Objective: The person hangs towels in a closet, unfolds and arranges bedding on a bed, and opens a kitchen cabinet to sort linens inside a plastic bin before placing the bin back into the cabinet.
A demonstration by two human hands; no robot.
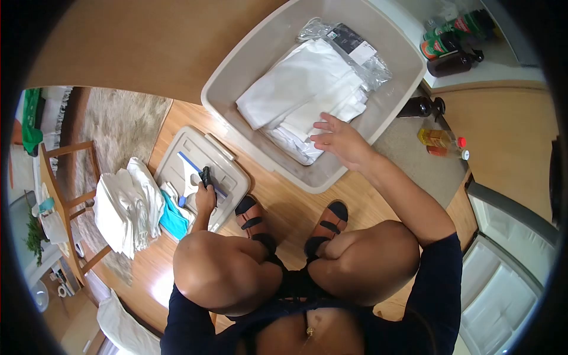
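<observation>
My left hand point(205, 198) is low at the left, over a beige storage bin lid point(231, 171) on the floor. Its fingers are closed around the black handle point(206, 176) of what looks like a squeegee with a long blue-edged blade. A white and blue tool point(190, 182), perhaps another squeegee, is close beside it. My right hand point(340, 141) reaches inside the beige storage bin point(236, 68), fingers spread, at the near edge of folded white cloths point(296, 86). Whether the fingertips touch the cloth I cannot tell. A clear plastic package point(355, 50) with a dark label lies behind the cloths.
Left of the lid are stacked white cloths point(121, 207) and a turquoise cloth point(173, 216). A wooden chair point(71, 201) stands farther left. Bottles, including a yellow one point(435, 138), stand right of the bin near an open cabinet point(497, 112). A clear plastic drawer point(497, 296) sits lower right.
</observation>
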